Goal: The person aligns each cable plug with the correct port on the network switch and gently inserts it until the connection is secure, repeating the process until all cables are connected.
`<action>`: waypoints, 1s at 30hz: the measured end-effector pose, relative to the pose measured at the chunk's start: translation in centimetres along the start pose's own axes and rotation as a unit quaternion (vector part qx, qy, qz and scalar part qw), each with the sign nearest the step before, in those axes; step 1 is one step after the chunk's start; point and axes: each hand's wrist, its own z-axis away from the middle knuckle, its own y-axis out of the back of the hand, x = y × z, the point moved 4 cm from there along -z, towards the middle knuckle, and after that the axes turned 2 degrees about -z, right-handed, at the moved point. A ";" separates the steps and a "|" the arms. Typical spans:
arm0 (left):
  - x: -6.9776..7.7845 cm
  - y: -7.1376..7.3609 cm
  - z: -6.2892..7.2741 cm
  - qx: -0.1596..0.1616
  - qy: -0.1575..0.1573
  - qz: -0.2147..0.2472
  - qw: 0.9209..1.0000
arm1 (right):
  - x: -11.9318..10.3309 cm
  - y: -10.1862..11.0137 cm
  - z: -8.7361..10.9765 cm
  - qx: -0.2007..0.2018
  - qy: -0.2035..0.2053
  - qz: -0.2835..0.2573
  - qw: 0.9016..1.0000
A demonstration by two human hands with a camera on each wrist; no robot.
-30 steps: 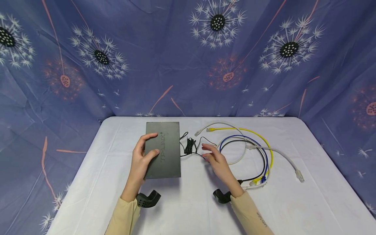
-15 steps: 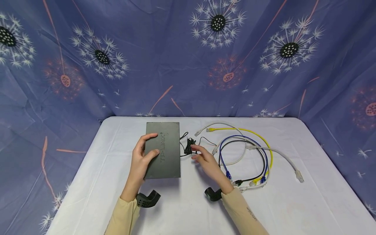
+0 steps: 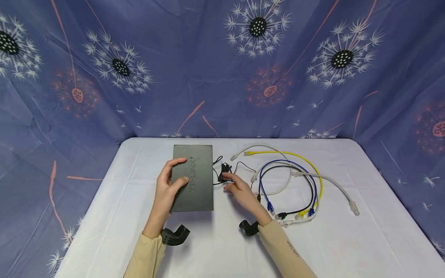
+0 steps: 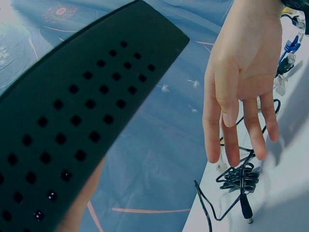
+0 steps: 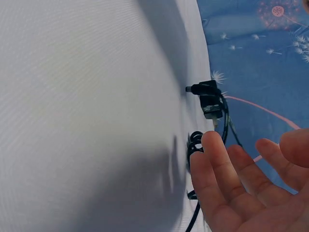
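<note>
My left hand [image 3: 167,189] grips a dark grey TP-LINK network switch [image 3: 201,177] by its left side, thumb and a finger on its top face. The switch is held up off the table, its side vent holes showing in the left wrist view. My right hand [image 3: 245,197] hovers to the right of the switch with its fingers [image 5: 222,174] extended and nothing held. Just beyond the fingertips lies a bundled black power cord [image 3: 225,170]. Its barrel plug [image 4: 246,208] shows in the left wrist view. A black power adapter [image 5: 210,104] appears in the right wrist view.
Several network cables lie loosely coiled on the right: a yellow cable [image 3: 295,154], a blue cable [image 3: 314,185], a black cable [image 3: 311,193] and a grey-white cable [image 3: 337,183]. The white table [image 3: 104,216] ends at a blue dandelion-print curtain [image 3: 208,69].
My right hand has moved left from beside the coiled cables to the bundled power cord, uncovering a blue and a black plug. My left hand and the switch have barely moved.
</note>
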 end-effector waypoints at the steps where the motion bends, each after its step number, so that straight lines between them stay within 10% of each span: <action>1: 0.0 0.0 0.0 0.000 0.000 0.000 1.000 | 0.6 0.0 -0.1 0.000 -0.006 -0.001 1.000; 30: -0.4 0.2 0.2 0.002 0.007 -0.001 1.000 | 3.7 0.6 -0.9 0.029 -0.037 -0.080 0.996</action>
